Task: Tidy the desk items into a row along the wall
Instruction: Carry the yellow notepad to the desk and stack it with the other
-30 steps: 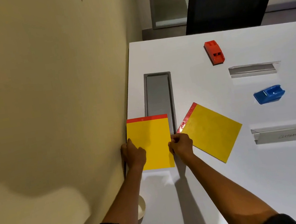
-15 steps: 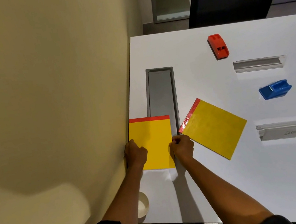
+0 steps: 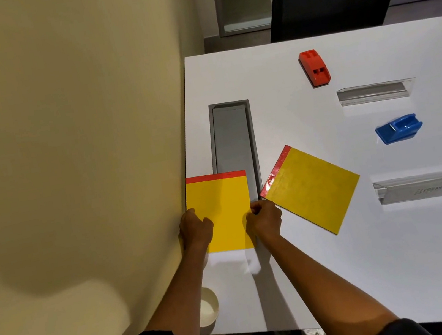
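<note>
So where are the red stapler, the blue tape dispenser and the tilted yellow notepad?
red stapler (image 3: 314,68): head view, on the middle of its top.
blue tape dispenser (image 3: 398,128): head view, on the middle of its body.
tilted yellow notepad (image 3: 310,189): head view, on the middle of its yellow cover.

The left hand (image 3: 196,227) and right hand (image 3: 264,218) cover the near yellow pad's (image 3: 221,210) lower side edges. The pad hides the grey desk tray's (image 3: 233,136) near end (lettering on the acrylic nameplate (image 3: 420,188) is barely legible).

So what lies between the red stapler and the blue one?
In the head view, a clear acrylic sign holder lies between the red stapler and the blue stapler.
</note>
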Tool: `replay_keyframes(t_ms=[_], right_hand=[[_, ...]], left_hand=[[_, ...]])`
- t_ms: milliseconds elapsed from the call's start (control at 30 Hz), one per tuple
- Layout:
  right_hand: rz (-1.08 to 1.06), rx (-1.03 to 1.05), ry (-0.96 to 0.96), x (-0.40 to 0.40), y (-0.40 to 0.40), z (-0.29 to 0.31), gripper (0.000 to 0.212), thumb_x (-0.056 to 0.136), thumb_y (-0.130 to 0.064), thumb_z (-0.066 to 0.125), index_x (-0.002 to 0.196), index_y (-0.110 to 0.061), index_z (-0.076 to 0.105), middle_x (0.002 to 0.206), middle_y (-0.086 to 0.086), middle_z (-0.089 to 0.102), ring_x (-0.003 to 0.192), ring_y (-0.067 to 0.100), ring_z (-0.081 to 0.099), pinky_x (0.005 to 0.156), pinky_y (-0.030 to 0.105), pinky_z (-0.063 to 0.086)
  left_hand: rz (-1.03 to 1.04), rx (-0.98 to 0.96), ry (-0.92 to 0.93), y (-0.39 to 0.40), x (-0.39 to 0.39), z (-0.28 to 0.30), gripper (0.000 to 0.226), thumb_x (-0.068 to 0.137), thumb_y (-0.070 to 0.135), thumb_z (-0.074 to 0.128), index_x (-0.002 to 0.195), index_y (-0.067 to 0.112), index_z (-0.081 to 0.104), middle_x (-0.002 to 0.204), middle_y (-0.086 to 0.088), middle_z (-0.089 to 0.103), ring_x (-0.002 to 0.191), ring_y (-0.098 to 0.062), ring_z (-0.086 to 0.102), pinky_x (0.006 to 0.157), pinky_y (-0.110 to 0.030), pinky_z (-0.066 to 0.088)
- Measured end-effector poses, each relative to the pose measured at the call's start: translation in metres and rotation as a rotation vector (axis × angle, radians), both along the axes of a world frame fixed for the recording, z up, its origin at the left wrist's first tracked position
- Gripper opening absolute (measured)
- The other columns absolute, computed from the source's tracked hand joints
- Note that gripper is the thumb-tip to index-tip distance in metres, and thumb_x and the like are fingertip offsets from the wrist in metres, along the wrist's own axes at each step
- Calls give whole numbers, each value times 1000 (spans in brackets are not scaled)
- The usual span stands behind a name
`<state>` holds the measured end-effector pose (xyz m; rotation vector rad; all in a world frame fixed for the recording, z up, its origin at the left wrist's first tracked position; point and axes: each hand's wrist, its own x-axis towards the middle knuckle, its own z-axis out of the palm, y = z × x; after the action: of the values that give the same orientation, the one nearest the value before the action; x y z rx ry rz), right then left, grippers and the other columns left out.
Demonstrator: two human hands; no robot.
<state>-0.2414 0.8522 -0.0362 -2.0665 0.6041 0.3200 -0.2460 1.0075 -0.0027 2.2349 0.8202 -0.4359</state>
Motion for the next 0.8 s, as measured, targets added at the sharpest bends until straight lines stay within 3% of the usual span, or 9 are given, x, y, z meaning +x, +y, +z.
replay_keyframes(t_ms=[367,633,800], right_hand=[[13,0,-10,-3,-1,2,17,87,-3,63,103,-5,68,100,12,69,93,22,64,87,30,51],[68,-35,-152,0,-30,23,30,90,-18,64,118,-9,61,113,12,66,104,27,63,85,33,49],[155,-170,-187,14,-79,47,50,88,-28,66,133,-13,51,128,11,57,119,27,53,93,31,43]], left_hand=[[-4,6,-69,0,-6,-2,58,89,6,55,143,1,35,147,-18,40,135,-35,38,107,-42,35],[21,54,-191,-12,-10,8,55,91,12,56,141,3,36,148,-19,32,135,-36,34,109,-45,35],[61,-82,-261,-50,-8,26,62,92,19,59,145,6,30,152,-16,31,136,-35,35,106,-44,37]])
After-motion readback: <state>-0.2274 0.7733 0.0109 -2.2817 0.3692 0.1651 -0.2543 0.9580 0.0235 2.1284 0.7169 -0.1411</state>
